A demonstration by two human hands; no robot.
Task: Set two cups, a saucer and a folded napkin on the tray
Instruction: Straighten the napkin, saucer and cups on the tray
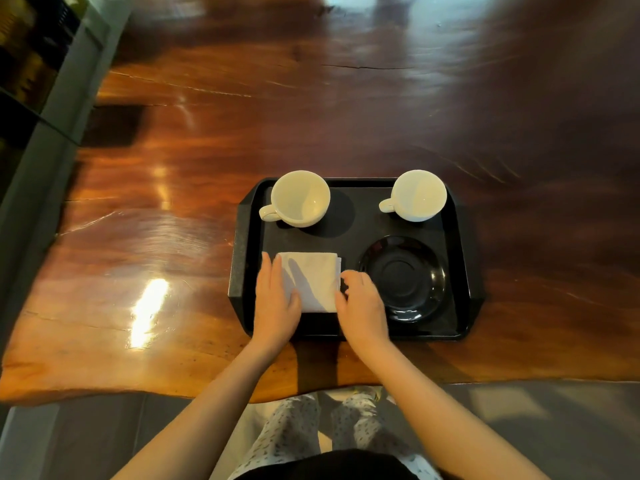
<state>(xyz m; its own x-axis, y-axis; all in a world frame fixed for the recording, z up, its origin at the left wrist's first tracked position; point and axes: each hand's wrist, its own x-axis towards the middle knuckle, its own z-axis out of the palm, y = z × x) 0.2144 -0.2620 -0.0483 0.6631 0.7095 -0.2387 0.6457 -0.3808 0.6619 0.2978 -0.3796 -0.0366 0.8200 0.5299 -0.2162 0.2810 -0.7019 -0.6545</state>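
Observation:
A black tray (242, 244) lies on the wooden table near its front edge. Two white cups stand upright at the tray's back: the left cup (298, 199) and the right cup (417, 195), handles pointing left. A black saucer (403, 278) lies in the front right of the tray. A folded white napkin (313, 280) lies flat in the front left. My left hand (275, 303) rests flat on the napkin's left edge, fingers extended. My right hand (362, 303) touches the napkin's right edge with curled fingers, between napkin and saucer.
The glossy dark wooden table (311, 116) stretches far back and to both sides. A grey frame with dark shelving (52, 98) runs along the left. The table's front edge (138, 393) lies just before my legs.

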